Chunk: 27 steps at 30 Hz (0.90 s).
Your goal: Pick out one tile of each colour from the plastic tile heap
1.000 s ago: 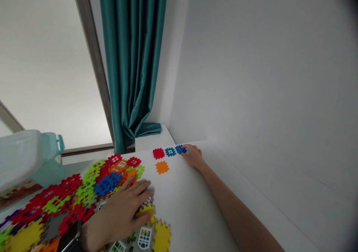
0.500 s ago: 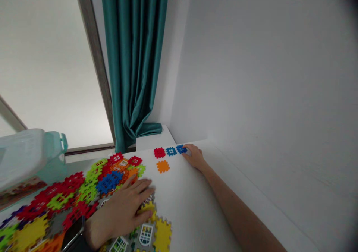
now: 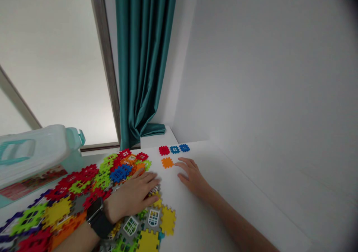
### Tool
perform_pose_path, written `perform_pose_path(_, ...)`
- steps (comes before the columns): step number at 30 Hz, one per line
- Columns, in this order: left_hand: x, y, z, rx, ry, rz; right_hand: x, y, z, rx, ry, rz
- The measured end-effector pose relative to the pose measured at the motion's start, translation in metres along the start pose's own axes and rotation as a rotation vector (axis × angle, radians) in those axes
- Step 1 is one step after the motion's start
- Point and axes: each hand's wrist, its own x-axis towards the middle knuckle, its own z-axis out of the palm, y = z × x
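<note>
My left hand lies with fingers spread over the right side of a pile of colourful interlocking plastic tiles, hiding some of them. Close by it are a blue tile and a yellow tile. On the bare white table, my right hand hovers or rests with its fingers apart, holding nothing. Its fingertips are just right of an orange tile. Beyond it, a red tile, a blue window tile and another blue tile form a row.
A lidded teal-and-clear storage box stands at the left behind the pile. The white table meets a grey wall on the right. A green curtain hangs at the back beside the window frame.
My right hand has let go of the far blue tile and drawn back toward me, beside the orange tile. The left hand stays over the pile. The view has shifted slightly left.
</note>
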Motion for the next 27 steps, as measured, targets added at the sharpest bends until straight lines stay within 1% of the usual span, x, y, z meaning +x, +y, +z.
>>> perform_pose_path(4,-0.001,0.003,-0.008,0.017,-0.030,-0.010,-0.011,-0.034,-0.005,0.060,-0.078,-0.085)
perform_pose_path(9,-0.011,0.005,-0.017,0.023,0.009,0.009,-0.022,-0.066,-0.010,0.172,-0.205,-0.158)
perform_pose_path(12,-0.021,0.007,-0.021,0.016,0.034,0.004,-0.029,-0.083,-0.014,0.204,-0.263,-0.160)
perform_pose_path(15,-0.031,0.014,-0.021,0.009,0.060,-0.005,-0.037,-0.097,-0.019,0.217,-0.306,-0.136)
perform_pose_path(18,-0.037,0.027,-0.018,0.013,0.081,-0.006,-0.047,-0.106,-0.026,0.202,-0.327,-0.093)
perform_pose_path(21,-0.040,0.042,-0.010,0.000,0.108,0.001,-0.058,-0.110,-0.031,0.190,-0.333,-0.061)
perform_pose_path(24,-0.043,0.051,-0.002,-0.007,0.098,0.005,-0.067,-0.109,-0.028,0.186,-0.350,-0.062)
perform_pose_path(27,-0.046,0.053,0.002,-0.005,0.079,-0.012,-0.072,-0.106,-0.021,0.163,-0.349,-0.063)
